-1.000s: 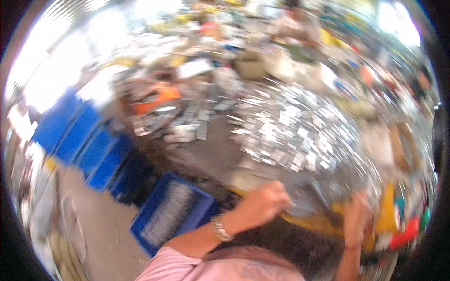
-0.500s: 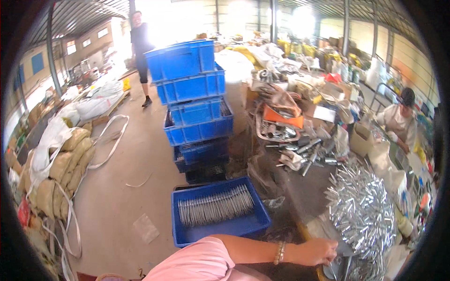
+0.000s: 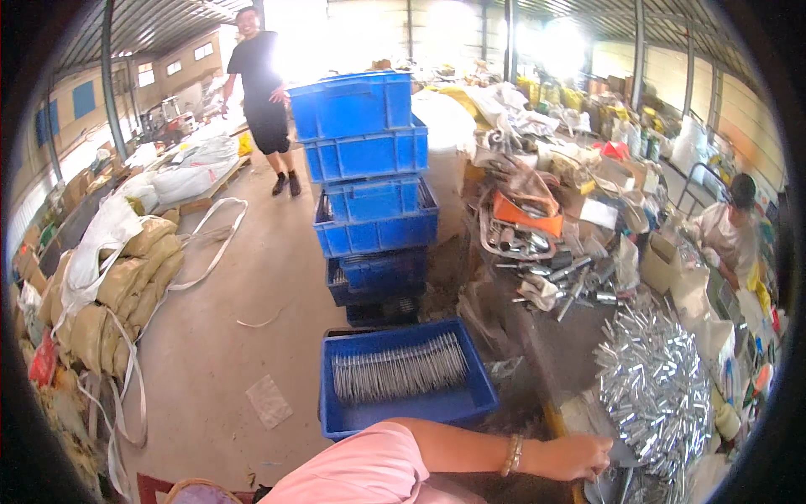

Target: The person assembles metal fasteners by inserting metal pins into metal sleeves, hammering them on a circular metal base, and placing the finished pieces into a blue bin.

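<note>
My left arm, in a pink sleeve with a bracelet at the wrist, reaches across the bottom to the right. My left hand (image 3: 578,457) is closed at the worktable's edge, its fingers bent down and pressed together. What they pinch is hidden or too small to name. Just right of the hand lies a big heap of short shiny metal pieces (image 3: 655,391). A blue crate (image 3: 403,412) stands beyond my forearm, holding a long row of thin metal rods (image 3: 399,370) lined up side by side. My right hand is out of the picture.
Stacked blue crates (image 3: 369,160) rise behind the near crate. A tray of metal parts (image 3: 512,239) and loose tubes lie farther along the table. Tan sacks (image 3: 126,286) and a white strap lie left. One person (image 3: 260,92) stands at the back; another (image 3: 729,235) sits at right.
The view has turned slightly left, so the scene sits farther right. The standing person has come nearer. My left hand stays closed at the table's edge beside the heap.
</note>
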The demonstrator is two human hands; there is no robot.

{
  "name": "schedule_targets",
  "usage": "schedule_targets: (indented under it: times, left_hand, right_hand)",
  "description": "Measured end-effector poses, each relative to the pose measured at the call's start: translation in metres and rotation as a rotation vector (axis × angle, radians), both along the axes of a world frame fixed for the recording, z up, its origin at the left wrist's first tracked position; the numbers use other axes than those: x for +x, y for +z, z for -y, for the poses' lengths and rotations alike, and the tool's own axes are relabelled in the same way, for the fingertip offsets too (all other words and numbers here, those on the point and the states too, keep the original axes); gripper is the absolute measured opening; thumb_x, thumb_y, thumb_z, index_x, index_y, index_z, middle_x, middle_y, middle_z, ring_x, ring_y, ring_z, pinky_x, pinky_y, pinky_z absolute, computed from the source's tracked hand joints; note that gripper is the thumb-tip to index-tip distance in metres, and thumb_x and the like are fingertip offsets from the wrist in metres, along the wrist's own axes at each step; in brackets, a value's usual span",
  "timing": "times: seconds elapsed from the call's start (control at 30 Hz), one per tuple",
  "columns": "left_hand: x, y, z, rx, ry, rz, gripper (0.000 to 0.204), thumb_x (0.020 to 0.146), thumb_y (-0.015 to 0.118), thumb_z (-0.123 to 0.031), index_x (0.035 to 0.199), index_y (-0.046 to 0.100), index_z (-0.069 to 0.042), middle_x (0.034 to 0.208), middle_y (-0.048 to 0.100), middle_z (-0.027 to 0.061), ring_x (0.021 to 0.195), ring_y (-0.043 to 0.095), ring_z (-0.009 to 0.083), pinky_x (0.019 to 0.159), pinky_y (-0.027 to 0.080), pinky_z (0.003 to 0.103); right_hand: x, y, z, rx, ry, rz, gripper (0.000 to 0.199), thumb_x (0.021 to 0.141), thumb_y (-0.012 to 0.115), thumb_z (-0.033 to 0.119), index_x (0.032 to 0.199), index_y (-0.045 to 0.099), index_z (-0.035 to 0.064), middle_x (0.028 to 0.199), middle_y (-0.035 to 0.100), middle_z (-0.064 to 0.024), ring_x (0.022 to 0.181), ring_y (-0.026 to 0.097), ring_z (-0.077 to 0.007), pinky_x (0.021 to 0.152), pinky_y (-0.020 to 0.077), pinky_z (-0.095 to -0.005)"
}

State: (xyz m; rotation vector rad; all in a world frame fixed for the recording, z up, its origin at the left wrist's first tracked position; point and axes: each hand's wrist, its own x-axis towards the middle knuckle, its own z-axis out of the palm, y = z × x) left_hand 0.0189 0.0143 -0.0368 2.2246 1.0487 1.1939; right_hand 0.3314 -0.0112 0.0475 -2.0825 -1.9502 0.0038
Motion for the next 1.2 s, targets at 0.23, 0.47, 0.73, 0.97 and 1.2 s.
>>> schedule_targets:
  times: [0.23, 0.47, 0.73, 0.97, 1.2]
  left_hand:
    - [-0.010, 0.015, 0.006, -0.020, 0.032, -0.049, 0.022, 0.092, 0.080, -0.023, 0.093, 0.067, -0.006, 0.101, 0.055, 0.0119, 0.097, 0.065, 0.0336, 0.084, 0.052, 0.048]
    - [-0.010, 0.020, 0.007, -0.068, 0.006, -0.036, 0.022, 0.094, 0.079, -0.025, 0.091, 0.067, -0.007, 0.100, 0.055, 0.0107, 0.097, 0.064, 0.0326, 0.083, 0.051, 0.047]
    - [-0.010, 0.022, 0.010, -0.035, 0.018, -0.025, 0.023, 0.093, 0.080, -0.022, 0.090, 0.065, -0.004, 0.100, 0.056, 0.0121, 0.096, 0.064, 0.0347, 0.080, 0.051, 0.048]
    - [-0.013, 0.021, 0.007, -0.021, 0.012, -0.014, 0.024, 0.093, 0.080, -0.020, 0.092, 0.064, -0.002, 0.100, 0.056, 0.0133, 0.095, 0.064, 0.0362, 0.079, 0.050, 0.049]
    - [-0.016, 0.020, 0.005, -0.037, -0.013, -0.011, 0.024, 0.093, 0.080, -0.020, 0.093, 0.064, -0.002, 0.099, 0.055, 0.0135, 0.097, 0.063, 0.0358, 0.080, 0.051, 0.049]
  right_hand:
    - [-0.040, 0.008, 0.013, 0.081, 0.109, -0.470, 0.026, 0.095, 0.073, 0.008, 0.119, 0.073, -0.0026, 0.104, 0.075, -0.0206, 0.095, 0.070, -0.0374, 0.090, 0.0558, -0.0467]
    - [-0.081, 0.006, 0.015, 0.161, 0.402, -0.533, 0.016, 0.093, 0.072, -0.003, 0.109, 0.075, -0.0026, 0.100, 0.074, -0.0157, 0.092, 0.070, -0.0319, 0.085, 0.0573, -0.0407]
    - [-0.112, -0.013, 0.008, 0.191, 0.435, -0.467, 0.016, 0.092, 0.074, -0.001, 0.108, 0.075, 0.0001, 0.102, 0.074, -0.0155, 0.090, 0.072, -0.0284, 0.083, 0.0576, -0.0389]
    - [-0.120, -0.026, 0.006, 0.260, 0.456, -0.479, 0.026, 0.092, 0.076, -0.003, 0.118, 0.076, 0.0002, 0.105, 0.076, -0.0146, 0.095, 0.074, -0.0300, 0.085, 0.0594, -0.0396]
    - [-0.126, -0.028, 0.004, 0.254, 0.521, -0.581, 0.023, 0.092, 0.077, -0.005, 0.115, 0.078, -0.0011, 0.109, 0.078, -0.0153, 0.100, 0.074, -0.0311, 0.091, 0.0597, -0.0415]
